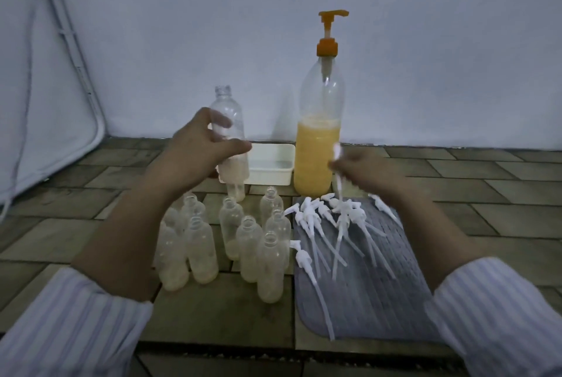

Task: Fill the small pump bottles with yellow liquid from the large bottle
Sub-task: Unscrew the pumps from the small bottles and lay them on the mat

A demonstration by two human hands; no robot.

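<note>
Head view: left hand [202,148] grips raised small bottle [230,121]; right hand [363,171] pinches pump [337,163]

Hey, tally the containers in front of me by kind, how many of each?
Large bottle of yellow liquid: 1
Small bottle held in left hand: 1
Small bottles standing: at least 9; the left ones overlap
White tray: 1
Total: at least 12

Head view, the only one we have: we look forward and down from the wearer's head, wide-angle, close over a tiled floor [91,242] that meets a pale wall [425,57] (both forearms enter from the bottom corners). No second view shares the scene.
</note>
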